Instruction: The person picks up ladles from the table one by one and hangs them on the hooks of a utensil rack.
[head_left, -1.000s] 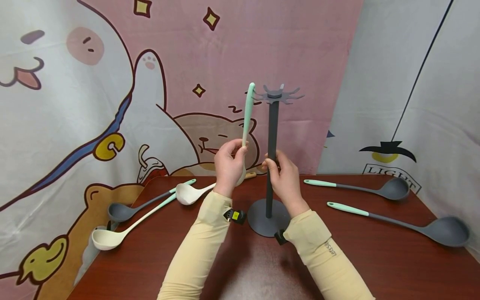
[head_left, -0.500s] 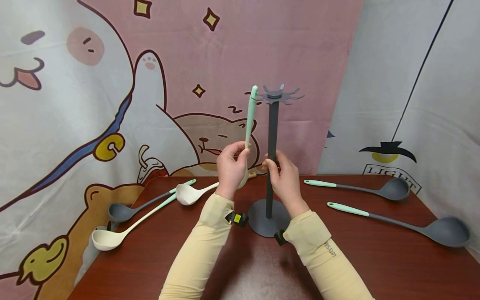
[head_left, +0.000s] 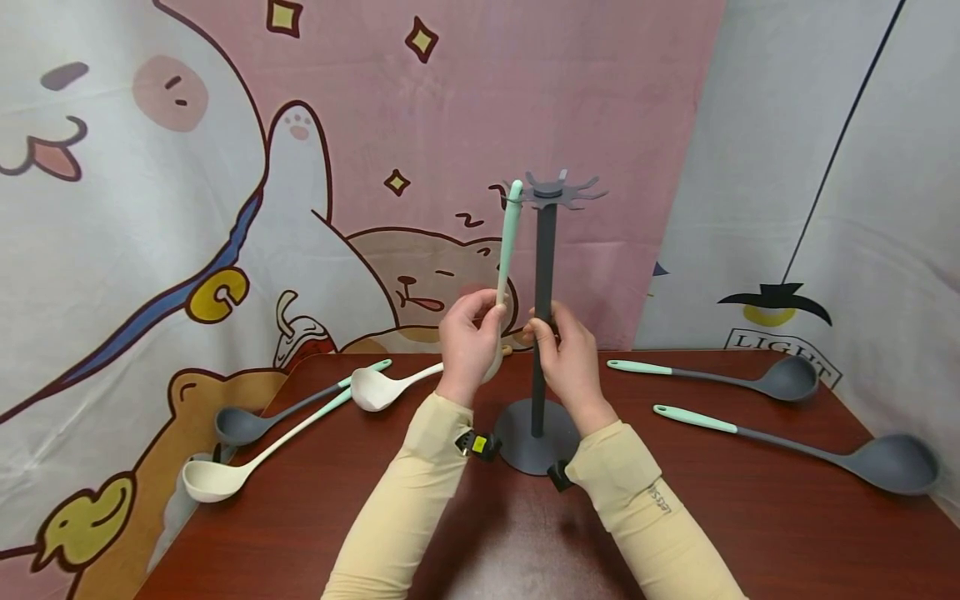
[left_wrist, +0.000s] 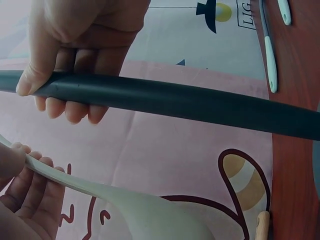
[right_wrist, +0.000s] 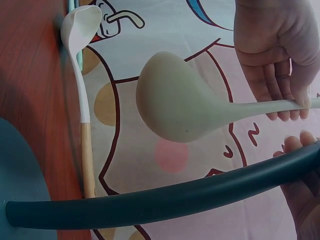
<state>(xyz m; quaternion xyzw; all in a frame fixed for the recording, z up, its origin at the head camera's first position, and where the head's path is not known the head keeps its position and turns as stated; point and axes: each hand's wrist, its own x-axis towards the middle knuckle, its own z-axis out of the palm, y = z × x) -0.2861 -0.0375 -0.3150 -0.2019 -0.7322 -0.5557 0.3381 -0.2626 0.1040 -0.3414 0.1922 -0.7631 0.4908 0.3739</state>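
My left hand (head_left: pixel 471 340) pinches the cream shaft of a ladle (head_left: pixel 510 237) with a mint green handle. The ladle is upright, bowl down, and the bowl (right_wrist: pixel 172 97) shows in the right wrist view. Its handle top overlaps a left prong of the dark grey utensil stand's hook ring (head_left: pixel 551 193) in the head view. My right hand (head_left: pixel 567 358) grips the pole (head_left: pixel 546 267) of that stand around its middle, thumb in front. The round base (head_left: pixel 517 437) of the stand sits on the table.
On the left of the brown table (head_left: pixel 315 517) lie a grey ladle (head_left: pixel 243 423), a cream ladle (head_left: pixel 217 480) and a white ladle (head_left: pixel 377 388) with a wooden handle. Two grey ladles, one behind (head_left: pixel 787 379) and one nearer (head_left: pixel 892 462), lie at right. A printed cloth (head_left: pixel 600 83) hangs behind.
My left hand has carried the ladle right and slightly down, bringing its handle top from beside the hook ring to overlapping a prong. The right hand stays on the pole.
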